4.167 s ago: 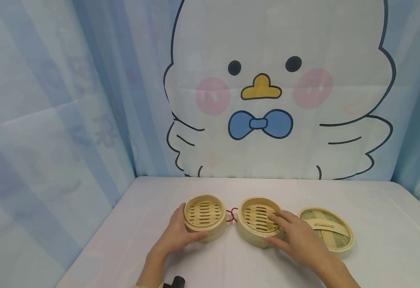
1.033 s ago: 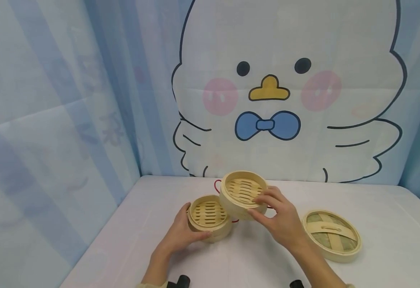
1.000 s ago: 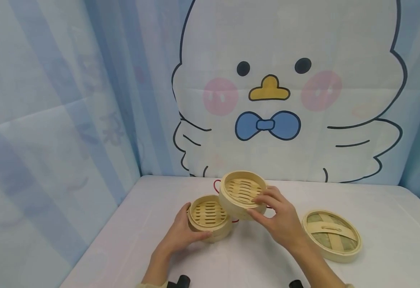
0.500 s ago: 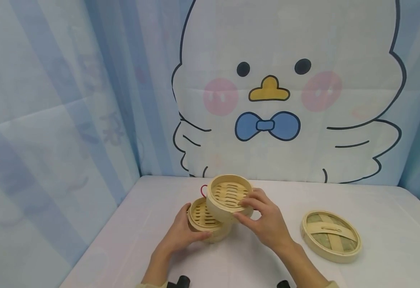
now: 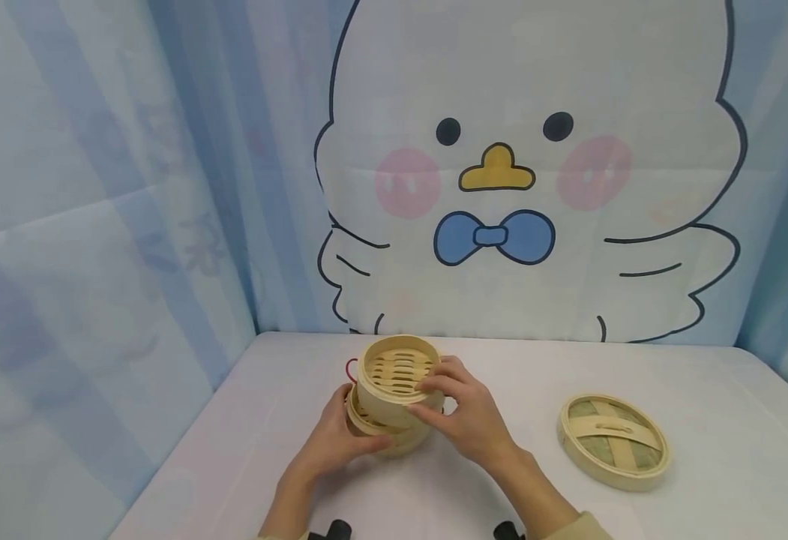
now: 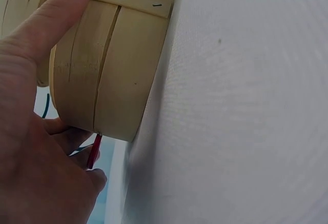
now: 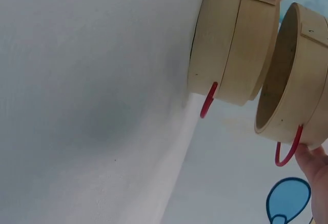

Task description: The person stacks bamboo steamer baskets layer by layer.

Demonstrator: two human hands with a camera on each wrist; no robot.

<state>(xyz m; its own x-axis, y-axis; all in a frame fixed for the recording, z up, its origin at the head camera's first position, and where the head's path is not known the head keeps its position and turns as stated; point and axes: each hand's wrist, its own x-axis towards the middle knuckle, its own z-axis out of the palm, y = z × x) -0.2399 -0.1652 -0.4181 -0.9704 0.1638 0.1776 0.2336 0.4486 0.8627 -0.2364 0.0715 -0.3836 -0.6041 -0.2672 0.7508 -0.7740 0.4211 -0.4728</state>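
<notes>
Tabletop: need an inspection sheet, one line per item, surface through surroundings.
Surface: white-covered table.
Job's things: lower steamer basket on table; upper steamer basket held tilted above it, contact unclear; red loops on both; woven lid apart, to the right, strap up.
Clutter: nothing seen.
Hands: left hand grips lower basket; right hand pinches upper basket's rim and wall.
Cables: nothing seen.
Surroundings: blue-and-white cloth backdrop, cartoon print.

Left hand low over the surface, curved in a grip, right hand a little higher, pinching, both forearms slanting inward towards the far edge.
</notes>
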